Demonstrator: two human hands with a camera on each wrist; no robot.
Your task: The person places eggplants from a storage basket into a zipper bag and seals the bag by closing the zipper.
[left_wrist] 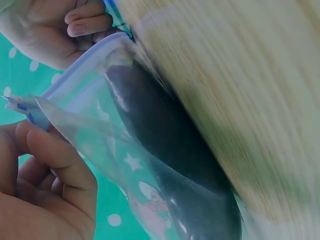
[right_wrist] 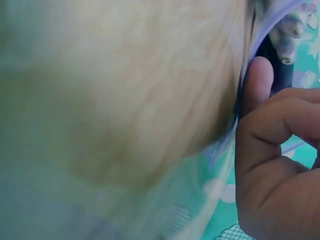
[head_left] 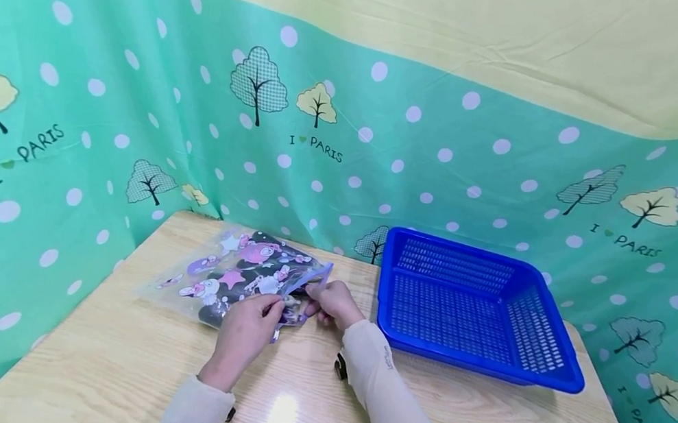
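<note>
A clear zip bag [head_left: 233,277] printed with pink rabbits and stars lies on the table, its mouth toward the hands. Through the plastic shows a long, dark, glossy eggplant [left_wrist: 155,120], and stem ends [right_wrist: 286,47] show at the mouth in the right wrist view. My left hand [head_left: 247,331] pinches the near side of the bag's mouth between thumb and fingers, beside the small slider [left_wrist: 17,106] on the purple zip strip. On the far side of the mouth, my right hand [head_left: 335,302] grips the edge with curled fingers. The mouth gapes between both hands.
A blue plastic basket [head_left: 385,316] with perforated walls stands right of the bag. The wooden table [head_left: 129,375] reaches back to a green and yellow curtain [head_left: 329,190] printed with dots and trees.
</note>
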